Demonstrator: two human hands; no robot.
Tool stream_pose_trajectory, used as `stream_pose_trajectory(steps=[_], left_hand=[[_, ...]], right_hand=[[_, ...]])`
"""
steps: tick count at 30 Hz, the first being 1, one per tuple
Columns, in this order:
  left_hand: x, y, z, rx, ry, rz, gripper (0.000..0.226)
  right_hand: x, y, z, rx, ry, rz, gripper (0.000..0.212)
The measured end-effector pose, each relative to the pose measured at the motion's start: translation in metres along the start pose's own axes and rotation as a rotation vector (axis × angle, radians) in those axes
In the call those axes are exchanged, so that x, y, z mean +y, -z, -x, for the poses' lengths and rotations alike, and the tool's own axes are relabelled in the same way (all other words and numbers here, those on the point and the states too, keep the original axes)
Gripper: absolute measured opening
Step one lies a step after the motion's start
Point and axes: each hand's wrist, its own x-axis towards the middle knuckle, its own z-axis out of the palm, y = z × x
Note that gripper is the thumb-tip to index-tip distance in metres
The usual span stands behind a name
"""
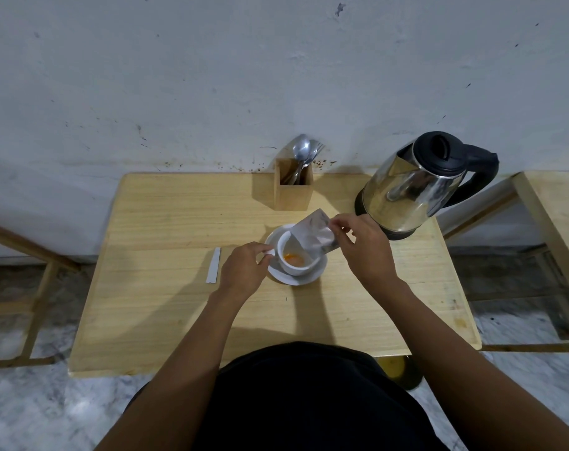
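Note:
A white cup (289,266) stands on a white saucer (312,277) in the middle of the wooden table (166,297). Orange powder (294,258) lies in the cup's bottom. My left hand (242,270) pinches the cup's handle at its left side. My right hand (363,247) pinches a silvery sachet (312,236) by its upper corner, tilted with its open end over the cup.
A torn white strip (213,265) lies on the table left of my left hand. A wooden holder (293,187) with spoons and forks stands at the back. A steel electric kettle (416,187) stands at the back right. Another wooden table (559,216) is on the right.

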Motion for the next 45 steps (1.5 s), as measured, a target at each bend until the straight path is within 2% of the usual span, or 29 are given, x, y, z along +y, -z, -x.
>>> stream_pose_trajectory(steps=[3,6,16,19,25,31,36,38,40,43,45], left_hand=[[0.000,0.000,0.000,0.000,0.002,0.010,0.027],[0.001,0.000,0.000,-0.003,0.009,0.008,0.027],[0.000,0.000,-0.001,-0.017,0.025,0.023,0.028],[-0.001,0.000,-0.001,-0.028,0.036,0.037,0.028],[0.002,0.002,-0.002,-0.044,0.031,0.080,0.027],[0.020,0.002,-0.006,0.005,-0.042,0.175,0.047],[0.030,0.004,-0.017,0.074,-0.127,0.173,0.019],[0.029,0.003,-0.019,0.071,-0.129,0.156,0.017],[0.028,0.004,-0.019,0.075,-0.132,0.151,0.017],[0.027,0.004,-0.017,0.085,-0.122,0.161,0.018],[0.027,0.003,-0.016,0.091,-0.118,0.171,0.018]], right_hand=[[0.000,0.000,-0.002,-0.005,-0.021,-0.023,0.018],[0.000,0.000,-0.001,0.015,0.041,0.006,0.012],[-0.002,-0.002,-0.001,0.030,0.018,-0.039,0.018],[-0.003,-0.003,-0.002,0.045,0.075,-0.004,0.010],[-0.005,-0.002,-0.003,0.034,0.108,-0.009,0.009],[-0.011,0.000,-0.005,0.033,0.178,-0.035,0.010],[-0.021,0.003,-0.005,0.046,0.240,-0.020,0.015],[-0.021,0.006,-0.007,0.027,0.210,-0.032,0.017],[-0.017,0.009,-0.010,-0.075,0.131,-0.034,0.023],[-0.007,0.012,-0.017,-0.241,-0.016,0.003,0.012],[-0.004,0.012,-0.020,-0.275,-0.086,0.006,0.009]])
